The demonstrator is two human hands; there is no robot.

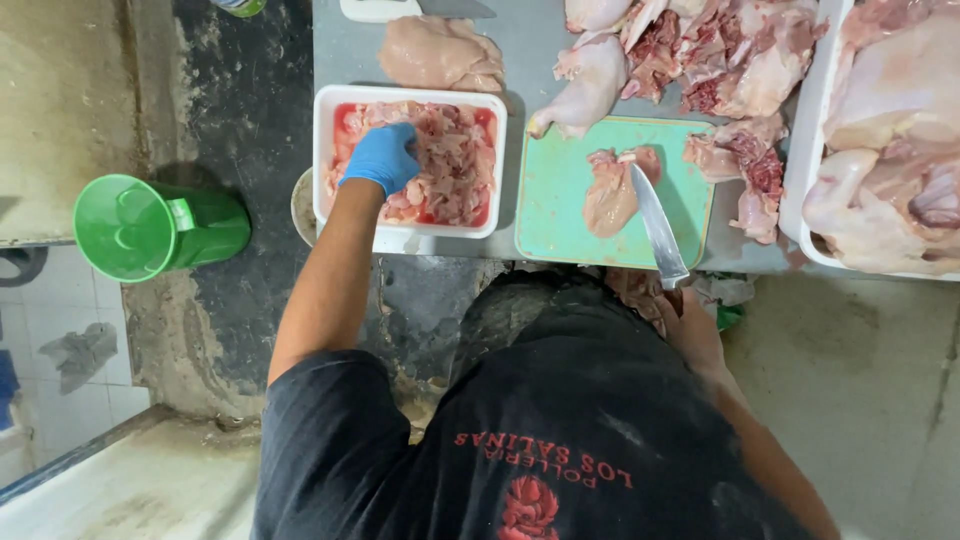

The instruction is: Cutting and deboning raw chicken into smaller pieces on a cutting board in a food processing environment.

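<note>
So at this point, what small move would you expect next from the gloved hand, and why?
Probably the left hand lifts out of the white tray and returns to the chicken piece on the green cutting board. It rests on the cut pieces, while the right hand holds the knife over that uncut piece.

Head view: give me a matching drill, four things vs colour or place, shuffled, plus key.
Things:
1. left hand
2. knife
3. jug
4. cutting board

Descriptions:
A. green, on the floor left of the table
B. pale green, one chicken piece on it
C. blue-gloved, in the white tray of chicken pieces
D. in the right hand, blade over the board

Pairs: 1-C, 2-D, 3-A, 4-B
</note>
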